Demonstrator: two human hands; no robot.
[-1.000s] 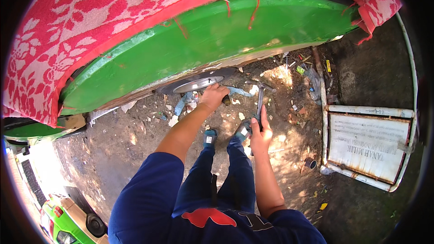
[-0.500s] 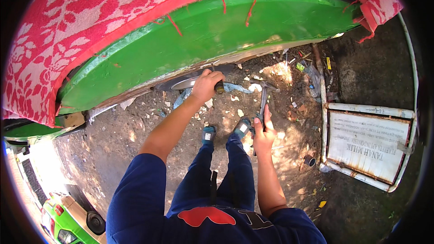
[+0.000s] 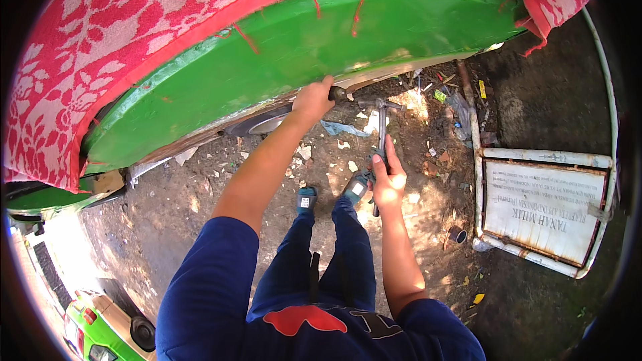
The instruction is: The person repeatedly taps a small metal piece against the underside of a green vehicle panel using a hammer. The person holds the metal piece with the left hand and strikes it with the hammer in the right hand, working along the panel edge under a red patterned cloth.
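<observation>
A hammer (image 3: 382,124) stands head-up in my right hand (image 3: 390,180), with thumb and forefinger stretched along its handle. Its metal head is just below the lower edge of a green vehicle body (image 3: 287,53). My left hand (image 3: 311,100) is closed around a hand tool with a dark, rounded handle (image 3: 338,93), held against that lower edge. The tool's far end is hidden, so its kind cannot be told. Hammer head and tool handle are close together but apart.
A red and white patterned cloth (image 3: 120,20) with loose threads drapes the vehicle. Below it a wheel (image 3: 267,124) shows. Blue plastic (image 3: 344,129) and debris litter the dirt. A rusty framed sign (image 3: 545,210) lies at right, a dark can (image 3: 457,234) beside it. Another green vehicle (image 3: 100,331) stands lower left.
My left hand has moved up and slightly right with its tool, to the vehicle's lower edge. The hammer has shifted slightly left and up, nearer the tool.
</observation>
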